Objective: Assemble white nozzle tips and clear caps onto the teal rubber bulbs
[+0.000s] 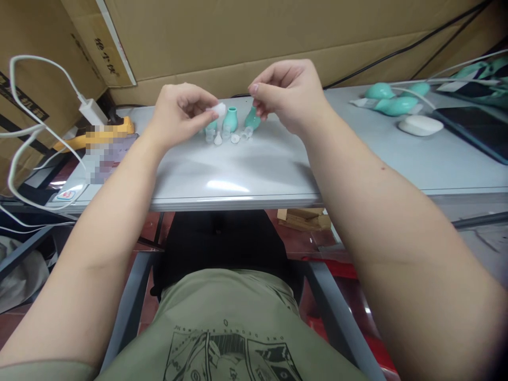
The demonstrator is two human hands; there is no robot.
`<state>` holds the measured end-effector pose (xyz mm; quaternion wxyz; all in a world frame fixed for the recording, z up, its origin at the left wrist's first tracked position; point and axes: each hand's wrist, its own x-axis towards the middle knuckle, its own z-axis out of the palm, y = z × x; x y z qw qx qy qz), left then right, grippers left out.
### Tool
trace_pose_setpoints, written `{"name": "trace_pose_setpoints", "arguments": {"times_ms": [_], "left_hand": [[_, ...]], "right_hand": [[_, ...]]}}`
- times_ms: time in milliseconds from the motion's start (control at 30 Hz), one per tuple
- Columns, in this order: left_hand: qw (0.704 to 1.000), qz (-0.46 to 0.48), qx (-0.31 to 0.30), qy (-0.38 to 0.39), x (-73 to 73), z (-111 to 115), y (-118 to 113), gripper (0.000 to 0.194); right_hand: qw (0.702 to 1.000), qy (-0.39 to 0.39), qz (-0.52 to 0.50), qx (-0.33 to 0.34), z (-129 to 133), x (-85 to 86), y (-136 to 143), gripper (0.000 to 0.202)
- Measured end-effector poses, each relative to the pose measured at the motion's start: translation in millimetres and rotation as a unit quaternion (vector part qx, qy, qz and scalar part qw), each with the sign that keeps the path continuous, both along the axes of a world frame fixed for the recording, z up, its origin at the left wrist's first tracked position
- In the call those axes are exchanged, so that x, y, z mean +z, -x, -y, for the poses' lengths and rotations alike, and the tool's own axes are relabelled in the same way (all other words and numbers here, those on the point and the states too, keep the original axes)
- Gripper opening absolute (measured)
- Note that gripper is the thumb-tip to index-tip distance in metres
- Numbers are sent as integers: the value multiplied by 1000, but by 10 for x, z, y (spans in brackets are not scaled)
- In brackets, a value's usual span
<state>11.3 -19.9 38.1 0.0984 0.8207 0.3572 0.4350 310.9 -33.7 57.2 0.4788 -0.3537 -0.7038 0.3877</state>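
Observation:
My left hand [184, 114] pinches a small white piece [219, 109] between thumb and fingertips, above the left part of the table. Three teal bottles stand in a row: one [211, 127] is partly covered by my left hand, an open-necked one [230, 120] is in the middle, and a third [252, 119] is just under my right hand. My right hand [283, 92] has its fingers pressed together near that third bottle's top; what they hold, if anything, is too small to name. In front of the bottles lie several small clear and white parts [235, 138].
The grey-white table [190, 180] ends at a cardboard wall behind. At right are teal rounded objects [397, 106], a white mouse [420, 125] and a dark tablet [476, 132]. At left are a yellow tool [126, 126], a white charger [94, 112] and looping cables.

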Motion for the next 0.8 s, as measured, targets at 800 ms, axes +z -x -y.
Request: {"name": "trace_pose_setpoints", "arguments": {"times_ms": [800], "left_hand": [[994, -96, -27, 54, 13, 94, 20, 19]], "right_hand": [[924, -104, 364, 56, -123, -23, -181, 14]]}}
